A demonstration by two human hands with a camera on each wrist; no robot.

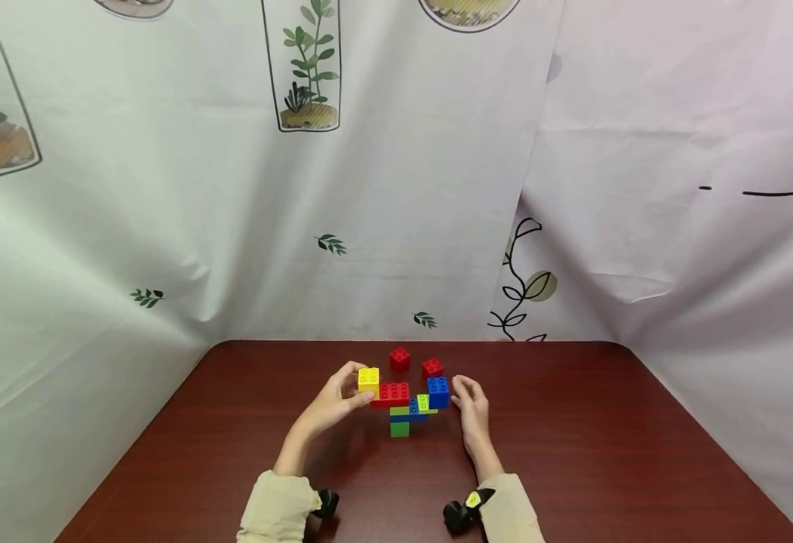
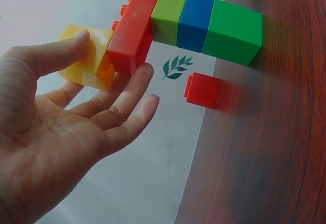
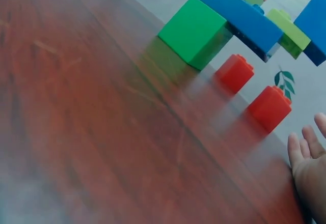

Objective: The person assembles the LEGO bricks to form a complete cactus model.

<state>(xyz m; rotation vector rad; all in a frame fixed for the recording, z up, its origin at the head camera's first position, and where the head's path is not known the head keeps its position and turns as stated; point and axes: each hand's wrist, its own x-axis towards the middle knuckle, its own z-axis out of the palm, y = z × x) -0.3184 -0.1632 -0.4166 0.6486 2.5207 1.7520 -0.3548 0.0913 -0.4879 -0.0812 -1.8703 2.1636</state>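
Observation:
My left hand [image 1: 327, 411] pinches a yellow brick [image 1: 369, 379] between thumb and fingers, at the left end of a long red brick [image 1: 394, 391]. In the left wrist view, fingertips also reach the underside of that red brick [image 2: 133, 28]. Below it are a lime brick [image 2: 169, 16], a long blue brick [image 2: 196, 18] and a green brick [image 2: 234, 33] at the base on the table. A smaller lime brick [image 3: 288, 33] and a blue brick [image 1: 439, 392] form the right arm of the structure. My right hand [image 1: 474, 413] is beside this blue brick, fingers loosely bent, holding nothing.
Two loose red bricks, one on the left [image 1: 399, 360] and one on the right [image 1: 432, 368], lie behind the structure on the dark red-brown table [image 1: 573, 452]. A white printed cloth [image 1: 403, 188] hangs along the table's back edge.

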